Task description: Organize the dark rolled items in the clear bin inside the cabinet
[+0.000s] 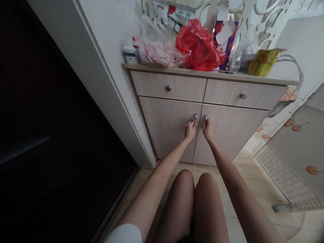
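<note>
A pale wood-grain cabinet with two doors and two drawers stands in front of me. My left hand (190, 129) is closed on the metal handle (195, 116) of the left door (169, 128). Beside it, my right hand (208, 130) grips the matching handle (205, 117) of the right door (233, 131). Both doors lie flush with the cabinet front. Round knobs sit on the left drawer (149, 84) and the right drawer (263, 94), both pushed in. The lower ends of the handles are covered by my fingers.
On the cabinet top (273, 80) are a white bottle (130, 54), a clear plastic bag (162, 50), a red plastic bag (196, 45), a purple-and-red box (231, 47) and a yellow package (263, 62). A dark door (50, 135) is at left. My knees (196, 189) are close to the cabinet.
</note>
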Action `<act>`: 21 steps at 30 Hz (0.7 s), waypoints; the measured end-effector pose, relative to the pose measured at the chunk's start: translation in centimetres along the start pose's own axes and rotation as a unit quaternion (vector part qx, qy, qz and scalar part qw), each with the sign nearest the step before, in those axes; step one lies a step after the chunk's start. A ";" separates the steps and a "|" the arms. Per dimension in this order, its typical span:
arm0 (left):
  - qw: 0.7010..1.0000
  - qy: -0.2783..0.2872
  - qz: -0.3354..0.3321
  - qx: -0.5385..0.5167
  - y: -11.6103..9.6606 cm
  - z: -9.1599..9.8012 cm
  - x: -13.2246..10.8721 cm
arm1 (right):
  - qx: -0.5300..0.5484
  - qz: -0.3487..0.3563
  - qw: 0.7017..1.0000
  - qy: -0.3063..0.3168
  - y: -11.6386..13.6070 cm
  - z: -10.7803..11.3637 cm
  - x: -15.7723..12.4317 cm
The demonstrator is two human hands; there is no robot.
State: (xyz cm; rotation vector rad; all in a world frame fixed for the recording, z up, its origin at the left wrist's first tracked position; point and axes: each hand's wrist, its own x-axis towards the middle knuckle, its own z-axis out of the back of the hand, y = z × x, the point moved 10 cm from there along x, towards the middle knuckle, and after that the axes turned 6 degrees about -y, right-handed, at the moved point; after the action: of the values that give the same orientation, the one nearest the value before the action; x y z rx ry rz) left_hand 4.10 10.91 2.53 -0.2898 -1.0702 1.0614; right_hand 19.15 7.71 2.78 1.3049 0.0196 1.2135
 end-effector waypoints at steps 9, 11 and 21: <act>1.000 0.020 -0.013 -0.010 0.0 -0.2 0.7 | 0.010 -0.003 1.000 0.002 0.1 -0.5 0.6; 1.000 0.021 -0.014 -0.009 0.0 -0.3 0.8 | 0.005 -0.008 1.000 0.002 0.1 -0.5 0.6; 0.999 0.032 0.003 0.001 -0.6 0.2 1.0 | 0.020 -0.031 0.999 0.013 0.2 -0.2 0.8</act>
State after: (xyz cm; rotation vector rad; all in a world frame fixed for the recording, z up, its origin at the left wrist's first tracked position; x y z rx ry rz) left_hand 4.37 11.41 3.58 -0.3232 -1.0106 1.0521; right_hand 19.30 8.33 3.32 1.3139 0.1025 1.1818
